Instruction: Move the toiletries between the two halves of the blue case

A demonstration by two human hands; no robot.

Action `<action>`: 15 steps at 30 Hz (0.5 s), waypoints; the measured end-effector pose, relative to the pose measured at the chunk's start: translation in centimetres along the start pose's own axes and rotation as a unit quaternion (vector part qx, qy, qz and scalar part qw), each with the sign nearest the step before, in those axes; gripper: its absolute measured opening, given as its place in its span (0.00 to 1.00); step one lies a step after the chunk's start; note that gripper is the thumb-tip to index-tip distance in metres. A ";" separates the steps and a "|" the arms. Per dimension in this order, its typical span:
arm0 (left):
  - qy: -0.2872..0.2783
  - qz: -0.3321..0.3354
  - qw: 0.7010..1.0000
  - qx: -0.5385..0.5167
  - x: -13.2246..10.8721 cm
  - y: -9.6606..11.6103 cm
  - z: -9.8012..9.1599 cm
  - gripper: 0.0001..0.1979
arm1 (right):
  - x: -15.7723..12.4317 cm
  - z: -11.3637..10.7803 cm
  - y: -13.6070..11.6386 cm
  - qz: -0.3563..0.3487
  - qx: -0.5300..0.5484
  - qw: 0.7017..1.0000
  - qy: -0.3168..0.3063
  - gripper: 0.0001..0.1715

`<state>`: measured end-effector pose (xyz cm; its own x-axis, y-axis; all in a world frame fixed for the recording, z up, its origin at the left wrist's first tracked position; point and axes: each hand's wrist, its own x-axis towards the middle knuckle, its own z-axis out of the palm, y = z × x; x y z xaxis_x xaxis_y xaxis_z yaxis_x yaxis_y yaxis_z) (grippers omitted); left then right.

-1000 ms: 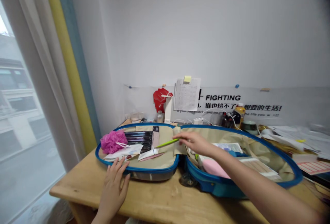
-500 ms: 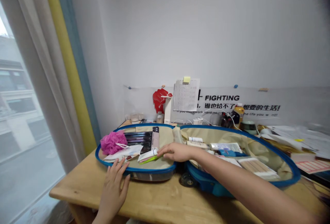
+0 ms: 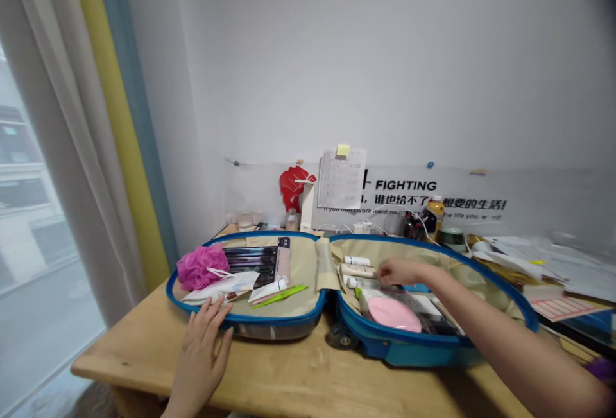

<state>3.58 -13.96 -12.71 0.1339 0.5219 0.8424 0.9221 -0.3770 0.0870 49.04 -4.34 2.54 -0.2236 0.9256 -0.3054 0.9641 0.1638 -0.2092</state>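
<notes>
An open blue-rimmed suitcase point(image 3: 317, 315) lies on the table with both halves spread. My left hand point(image 3: 205, 334) touches the near rim of its left half, fingers apart and holding nothing. Close to those fingers are a white packet point(image 3: 226, 284), a pink bath puff point(image 3: 202, 266), a white tube point(image 3: 269, 289) and a green slim item point(image 3: 282, 296). Over the right half, my right hand point(image 3: 404, 271) reaches down with curled fingers beside a cream tube point(image 3: 359, 271); whatever they grip is hidden. A pink oval item point(image 3: 394, 314) lies nearer me.
A black-trayed brush set point(image 3: 250, 261) lies in the left half. Behind the suitcase stand a white lamp point(image 3: 307, 206) and a yellow-labelled bottle point(image 3: 434, 219). Papers point(image 3: 539, 264) are piled to the right. A curtain point(image 3: 110, 116) hangs at the left.
My right hand has moved right, from the green item in the left half into the right half. The green item now lies uncovered. My left hand has stayed at the rim.
</notes>
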 end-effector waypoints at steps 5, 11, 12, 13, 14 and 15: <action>0.014 0.003 1.000 -0.003 0.0 0.0 0.1 0.25 | 0.0 1.1 1.6 0.049 -0.015 0.998 -0.046 0.17; 0.012 0.010 1.000 -0.002 0.0 -0.2 0.2 0.25 | 0.4 1.5 1.9 0.070 0.005 0.994 -0.089 0.17; 0.011 0.008 1.000 -0.003 0.0 -0.2 0.2 0.25 | 0.5 1.5 1.9 0.072 0.008 0.993 -0.091 0.18; 0.010 0.006 1.000 -0.003 0.0 -0.2 0.2 0.25 | 0.5 1.6 1.9 0.073 0.010 0.993 -0.091 0.18; 0.009 0.004 1.000 -0.003 -0.1 -0.2 0.2 0.25 | 0.6 1.6 2.0 0.071 0.013 0.993 -0.091 0.18; 0.008 0.002 1.000 -0.004 -0.1 -0.3 0.2 0.25 | 0.7 1.6 2.0 0.069 0.017 0.993 -0.090 0.18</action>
<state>3.41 -13.73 -12.93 0.1312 0.5082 0.8512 0.9190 -0.3843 0.0878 50.56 -3.92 0.41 -0.1136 0.8622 -0.4937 0.9828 0.0246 -0.1831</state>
